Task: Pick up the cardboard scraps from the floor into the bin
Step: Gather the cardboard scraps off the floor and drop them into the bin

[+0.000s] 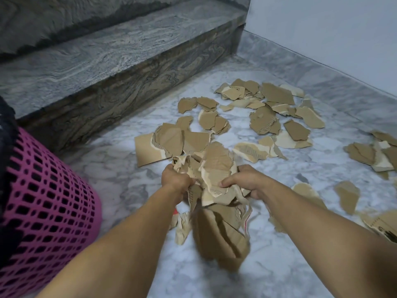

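1. Two bare forearms reach in from the bottom edge toward the middle of the marble floor [133,190]; both are cut off at the frame edge, so nothing more of the person shows.
2. At their ends, the left hand [177,182] and the right hand [247,181] grip one bundle of scraps [214,175] from either side. The left hand's fingers are curled into the pile and mostly hidden by it. The right hand's thumb presses on the top piece, and its other fingers are tucked underneath, out of sight.
3. Several brown pieces hang below the bundle; the lowest of them [219,239] is blurred, and I cannot tell whether it touches the floor.
4. One pink mesh bin [49,203] stands at the left, well apart from the bundle. Its rim and left side are cut off, and something dark covers its upper part; I cannot make out what it is.
5. Loose cardboard scraps [268,112] lie scattered across the floor beyond the hands, a few dozen at least, overlapping too much for an exact count. More [373,151] run off the right edge.
6. Two grey stone steps [120,61] rise at the upper left, and one pale wall [333,35] closes the right.
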